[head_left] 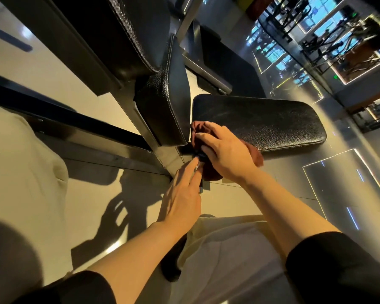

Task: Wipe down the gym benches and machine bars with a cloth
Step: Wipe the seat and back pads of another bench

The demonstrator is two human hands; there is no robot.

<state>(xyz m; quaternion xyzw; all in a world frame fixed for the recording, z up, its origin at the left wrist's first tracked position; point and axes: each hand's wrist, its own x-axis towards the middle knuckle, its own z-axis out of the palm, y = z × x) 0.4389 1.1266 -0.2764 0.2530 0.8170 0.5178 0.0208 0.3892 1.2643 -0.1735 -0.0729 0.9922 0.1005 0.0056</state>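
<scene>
Cloth [208,137] in a reddish-brown colour lay bunched under the right hand [226,150], at the near corner of the black seat pad [261,119], where the pad met the upright back pad [167,102]. The right fingers [206,131] lay over the cloth and curled round it, grasping it against the pad's edge. The left hand [182,198] reached in just below them, its fingers [190,170] straight and released, the tips touching a small dark part of the frame [140,119] beside the cloth; what that part was could not be told. It seemed that the step in hand was wiping the gap and the seat's near edge, with the bench pads only partly done. The seat stretched away beyond the right fingers, so the next move likely called for sweeping the cloth outward along its top with steady pressure, keeping the cloth flat rather than bunched, then working up the back pad above the fingers and on to the dark bar [75,119] off to their left.
</scene>
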